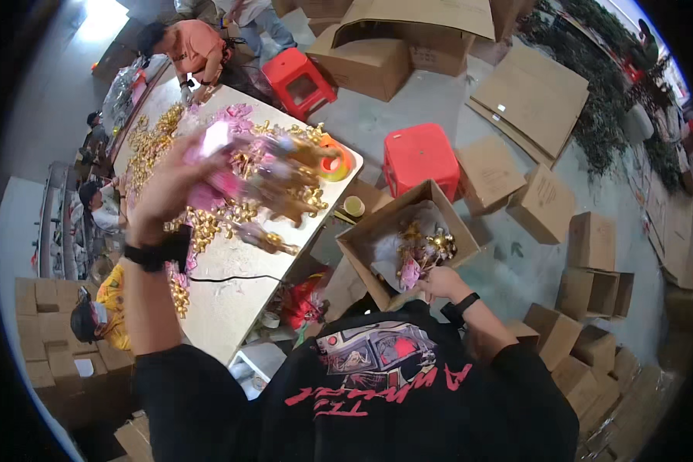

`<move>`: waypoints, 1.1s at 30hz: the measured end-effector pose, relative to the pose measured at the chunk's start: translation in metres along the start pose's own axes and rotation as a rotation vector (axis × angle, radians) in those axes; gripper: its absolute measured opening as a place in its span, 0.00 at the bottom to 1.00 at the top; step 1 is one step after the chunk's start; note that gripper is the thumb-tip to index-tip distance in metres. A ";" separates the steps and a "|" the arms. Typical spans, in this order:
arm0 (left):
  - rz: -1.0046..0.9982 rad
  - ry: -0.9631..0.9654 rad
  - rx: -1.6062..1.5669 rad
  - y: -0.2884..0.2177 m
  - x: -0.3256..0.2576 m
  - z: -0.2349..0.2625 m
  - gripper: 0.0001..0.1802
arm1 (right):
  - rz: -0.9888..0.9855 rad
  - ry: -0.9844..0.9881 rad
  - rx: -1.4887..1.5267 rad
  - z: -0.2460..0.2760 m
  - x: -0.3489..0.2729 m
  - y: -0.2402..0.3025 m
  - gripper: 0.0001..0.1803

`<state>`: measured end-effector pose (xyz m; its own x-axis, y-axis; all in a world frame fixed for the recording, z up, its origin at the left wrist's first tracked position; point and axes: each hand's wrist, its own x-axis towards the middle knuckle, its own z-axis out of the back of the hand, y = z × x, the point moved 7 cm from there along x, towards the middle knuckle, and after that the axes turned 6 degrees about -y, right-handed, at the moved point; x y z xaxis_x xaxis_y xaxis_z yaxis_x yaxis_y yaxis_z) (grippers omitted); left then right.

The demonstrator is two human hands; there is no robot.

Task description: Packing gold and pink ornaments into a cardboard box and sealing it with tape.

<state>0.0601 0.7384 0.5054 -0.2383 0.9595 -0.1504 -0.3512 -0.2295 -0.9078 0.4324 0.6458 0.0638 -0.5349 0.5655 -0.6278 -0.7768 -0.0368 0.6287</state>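
My left hand [165, 192] is raised over the table [231, 304] and grips a motion-blurred bunch of pink and gold wrapped pieces [262, 177]. It wears a black wrist strap. My right hand [437, 283], also with a black wristband, reaches into an open cardboard box [362, 240] beside the table. Its fingers close on a second bunch of gold and pink pieces [425, 250] lying on the pale liner inside the box.
Loose gold pieces [150, 142] and pink wrappers cover the far table. An orange tape roll [335, 165] and a black cable [231, 279] lie there too. Two red stools [420, 154] [299, 77] stand behind. Small cartons [543, 204] litter the floor at right. Other people [192, 46] [104, 308] work along the table.
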 end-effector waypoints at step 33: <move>0.106 -0.419 1.026 0.428 0.307 0.013 0.32 | -0.521 -0.081 -0.057 0.007 -0.001 -0.001 0.33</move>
<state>-0.1755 0.9330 0.0754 -0.5305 0.8403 0.1121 -0.8468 -0.5192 -0.1152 0.4356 0.6509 0.0666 -0.0475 0.5822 -0.8116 -0.9508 0.2227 0.2153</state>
